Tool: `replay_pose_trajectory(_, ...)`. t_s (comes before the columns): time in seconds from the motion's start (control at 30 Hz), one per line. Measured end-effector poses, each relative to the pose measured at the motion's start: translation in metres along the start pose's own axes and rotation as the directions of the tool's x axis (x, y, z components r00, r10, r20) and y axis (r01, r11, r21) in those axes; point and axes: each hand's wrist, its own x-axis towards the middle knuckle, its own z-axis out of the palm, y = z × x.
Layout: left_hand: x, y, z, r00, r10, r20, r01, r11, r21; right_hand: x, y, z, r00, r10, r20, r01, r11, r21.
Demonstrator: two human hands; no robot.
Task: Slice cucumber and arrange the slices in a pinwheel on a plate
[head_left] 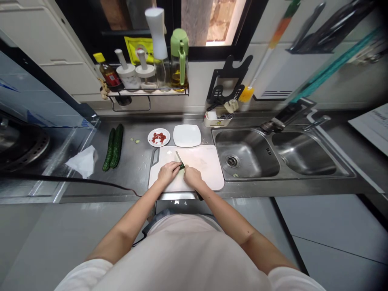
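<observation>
My right hand point(192, 177) is closed round the handle of a kitchen knife point(179, 157), whose narrow blade points away from me and to the left. Beside the blade, the fingers of my left hand point(168, 173) press together on a short dark green piece of cucumber point(182, 166). Both hands are over a white cutting board point(210, 167) with a grey handle slot at its left. Beyond the board stand a small plate point(150, 139) of chopped red pieces and a white square plate point(187, 136). Most of the cucumber piece is hidden by my fingers.
Two whole cucumbers point(113, 147) lie on the steel counter at left, near a crumpled white tissue point(84, 161). A double sink point(248, 155) adjoins the board's right side. Above the counter, a wall rack point(163, 92) holds oil and seasoning bottles. A dark cable point(106, 182) crosses the front left.
</observation>
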Motion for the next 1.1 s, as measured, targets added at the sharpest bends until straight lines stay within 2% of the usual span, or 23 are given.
replay_pose_trajectory(0.37,0.001,-0.001,0.000,1.000,-0.017,0.011,0.017,1.000,-0.010,-0.013,0.011,0.009,0.999,0.010,0.031,-0.010,1.000,-0.019)
replay_pose_trajectory(1.1,-0.001,0.001,0.000,1.000,-0.013,-0.005,0.013,1.000,-0.002,0.007,-0.002,-0.002,1.000,0.023,0.005,-0.023,0.999,0.029)
